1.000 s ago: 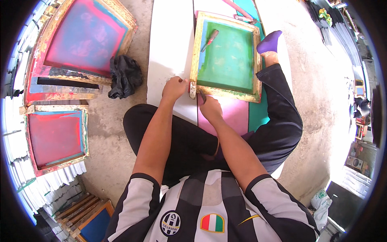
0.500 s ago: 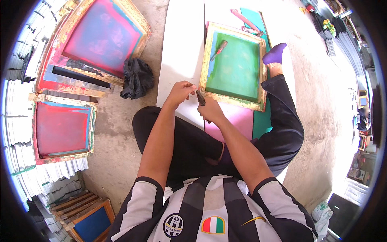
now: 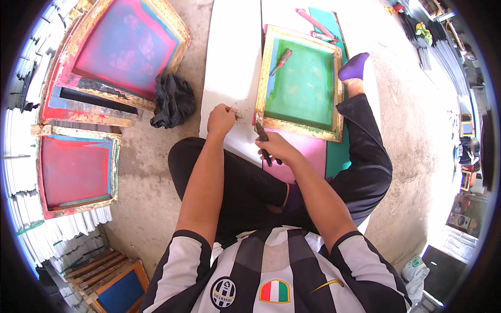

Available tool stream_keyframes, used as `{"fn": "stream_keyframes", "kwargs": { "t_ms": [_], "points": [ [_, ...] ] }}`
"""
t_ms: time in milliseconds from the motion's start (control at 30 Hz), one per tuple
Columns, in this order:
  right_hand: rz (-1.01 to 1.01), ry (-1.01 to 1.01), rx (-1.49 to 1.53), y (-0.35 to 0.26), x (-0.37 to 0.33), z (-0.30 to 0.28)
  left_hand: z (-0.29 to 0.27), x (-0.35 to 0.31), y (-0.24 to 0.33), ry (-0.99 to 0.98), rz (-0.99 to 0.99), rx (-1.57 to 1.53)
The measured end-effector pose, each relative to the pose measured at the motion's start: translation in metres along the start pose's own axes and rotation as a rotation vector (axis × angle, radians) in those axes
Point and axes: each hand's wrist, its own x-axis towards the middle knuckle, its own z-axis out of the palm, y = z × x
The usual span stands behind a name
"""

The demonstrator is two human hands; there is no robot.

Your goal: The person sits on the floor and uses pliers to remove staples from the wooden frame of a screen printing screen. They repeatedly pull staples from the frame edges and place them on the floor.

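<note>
My right hand (image 3: 280, 147) is wrapped round dark pliers (image 3: 261, 132), whose jaws point up at the near left corner of a wooden screen-printing frame (image 3: 300, 130). That frame has green mesh and lies flat on the boards. My left hand (image 3: 221, 120) has its fingers curled together over the white board (image 3: 229, 68); whatever is in them is hidden. Right beside it, small thin bits (image 3: 239, 116) lie scattered on the white surface. A screwdriver (image 3: 284, 58) with a dark and red handle rests on the green mesh.
A pink-handled tool (image 3: 310, 20) and a utility knife (image 3: 324, 36) lie beyond the frame. Left of the board are a black plastic bag (image 3: 175, 99), a frame with blue-pink mesh (image 3: 117, 55) and one with red mesh (image 3: 78, 169). My purple-socked foot (image 3: 355, 67) is beside the green frame.
My left hand has moved left, away from the pliers, down towards the bits on the white board, its fingers now curled in. The pliers have drawn slightly nearer me, their handles spread wider.
</note>
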Motion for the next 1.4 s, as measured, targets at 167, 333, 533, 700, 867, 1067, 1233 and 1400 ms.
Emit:
{"fn": "stream_keyframes", "kwargs": {
  "t_ms": [167,333,533,700,867,1067,1233,1400],
  "points": [
    [0.044,0.147,-0.099,0.036,0.006,-0.024,-0.011,-0.011,0.032,0.086,-0.117,0.088],
    [0.060,0.133,0.036,0.039,0.014,-0.017,-0.003,-0.005,0.025,0.023,-0.103,0.094],
    [0.123,0.117,-0.309,0.023,0.028,-0.014,0.003,0.001,0.013,0.028,-0.051,0.064],
    [0.074,0.178,-0.517,0.022,0.034,-0.015,0.001,-0.004,0.022,0.010,-0.023,0.034],
    [0.107,0.214,-0.577,0.008,0.028,-0.008,0.000,-0.005,0.020,0.000,-0.023,-0.008],
    [0.098,0.228,-0.588,0.014,0.030,-0.012,-0.005,-0.009,0.028,-0.020,-0.029,-0.031],
    [0.140,0.158,-0.400,0.022,0.041,-0.018,-0.003,-0.010,0.033,-0.022,-0.025,-0.020],
    [0.281,0.036,0.100,-0.006,0.025,-0.016,-0.002,-0.009,0.028,-0.020,-0.019,-0.022]
  ]
}}
